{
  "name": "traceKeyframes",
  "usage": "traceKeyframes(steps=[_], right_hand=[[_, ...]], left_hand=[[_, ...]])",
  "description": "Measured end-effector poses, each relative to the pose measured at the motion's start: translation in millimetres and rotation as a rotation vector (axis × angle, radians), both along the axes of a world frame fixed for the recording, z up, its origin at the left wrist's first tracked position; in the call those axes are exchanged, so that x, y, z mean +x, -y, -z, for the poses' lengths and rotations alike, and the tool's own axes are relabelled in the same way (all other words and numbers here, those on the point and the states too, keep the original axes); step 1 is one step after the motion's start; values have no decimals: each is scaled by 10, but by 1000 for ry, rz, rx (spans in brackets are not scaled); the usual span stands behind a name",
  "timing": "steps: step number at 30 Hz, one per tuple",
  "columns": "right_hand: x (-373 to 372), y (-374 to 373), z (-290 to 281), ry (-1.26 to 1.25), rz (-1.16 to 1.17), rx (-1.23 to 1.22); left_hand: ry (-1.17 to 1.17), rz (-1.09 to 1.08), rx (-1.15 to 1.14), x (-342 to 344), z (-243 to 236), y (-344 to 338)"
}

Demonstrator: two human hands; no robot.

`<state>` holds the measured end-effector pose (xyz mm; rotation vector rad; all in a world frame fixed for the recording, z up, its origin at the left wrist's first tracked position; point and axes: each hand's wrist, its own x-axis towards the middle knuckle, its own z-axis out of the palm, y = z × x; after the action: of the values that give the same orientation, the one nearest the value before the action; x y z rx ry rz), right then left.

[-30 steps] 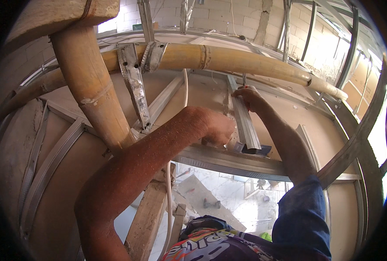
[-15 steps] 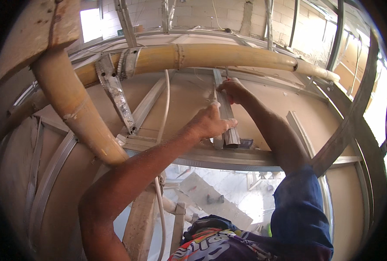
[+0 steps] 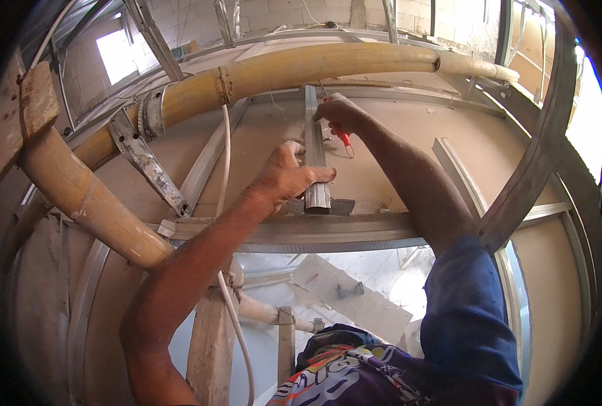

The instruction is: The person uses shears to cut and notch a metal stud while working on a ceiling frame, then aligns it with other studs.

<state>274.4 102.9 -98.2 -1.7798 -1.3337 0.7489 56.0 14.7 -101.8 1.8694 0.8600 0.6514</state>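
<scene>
My left hand (image 3: 289, 174) grips a short silver metal channel (image 3: 316, 193), its thumb lying across the top and its fingers along the left side. The channel runs away from me over the tan board (image 3: 389, 135). Closer to the channel's far end, my right hand (image 3: 345, 114) is closed around a red-handled tool (image 3: 342, 135). A thin wire-like loop hangs from the tool's handle. What looks like a thin shaft shows beyond the fist, but its tip is too small to make out.
A thick bamboo pole (image 3: 328, 59) crosses beyond my hands, and another bamboo pole (image 3: 88, 196) slants down on the left. A perforated metal strap (image 3: 148, 166) and a white cable (image 3: 224, 155) hang nearby. An opening below a metal rail (image 3: 301, 233) shows a floor far down.
The view has shifted, moving most things leftward in the picture. My right hand has turned, so the tool's red handle and loop now show below it. My left hand stays on the channel.
</scene>
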Motion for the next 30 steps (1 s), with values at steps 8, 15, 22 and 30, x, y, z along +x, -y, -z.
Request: traceKeyframes(steps=[8,15,22,30], right_hand=[[-121,28,104,78,-39,66],[-346,126,75,297,28,-7],[-275,101,14,325,49,-37],[-171,98,11,308,114,-58]], left_hand=[[-46,20,-66,-48,-69,67],[-35,67,-116,-66,-80,80],[-81,193,-43,-81,-31,-26],[-533,256,287,-152,-230,209]])
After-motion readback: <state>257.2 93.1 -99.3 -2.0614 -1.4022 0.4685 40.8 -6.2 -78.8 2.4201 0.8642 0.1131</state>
